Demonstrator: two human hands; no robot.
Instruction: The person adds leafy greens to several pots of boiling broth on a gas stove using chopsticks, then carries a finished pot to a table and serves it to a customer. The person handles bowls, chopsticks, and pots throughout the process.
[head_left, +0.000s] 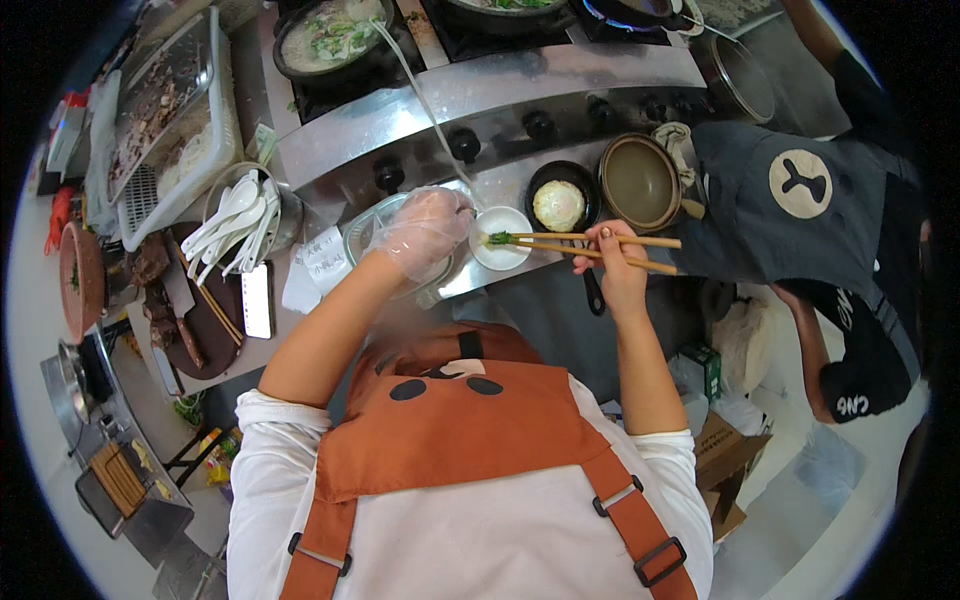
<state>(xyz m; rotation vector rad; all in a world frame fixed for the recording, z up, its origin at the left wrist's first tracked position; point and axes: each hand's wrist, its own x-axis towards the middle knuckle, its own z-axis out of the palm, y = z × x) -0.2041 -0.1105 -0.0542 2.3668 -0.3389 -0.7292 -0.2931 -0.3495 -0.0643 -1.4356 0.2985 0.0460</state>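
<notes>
My right hand (616, 259) grips a pair of wooden chopsticks (585, 246), whose tips hold chopped greens (498, 238) over a small white bowl (504, 259). To the left, my left hand (429, 225), in a clear plastic glove, is over a glass container (361, 232) with its fingers bent near the bowl's rim; whether they hold anything is unclear. A long pale handle (435, 112) slants from a pot of soup with greens (337, 37) down to those fingers. Right of the bowl, a fried egg (559, 205) lies in a small black pan (534, 186).
A clay pot (640, 182) of liquid sits by the pan. A lit burner (619, 22) is at top right. A co-worker in a dark apron (742, 202) stands at right. At left are white spoons (244, 217), a knife (180, 289) on a round board and a phone (257, 300).
</notes>
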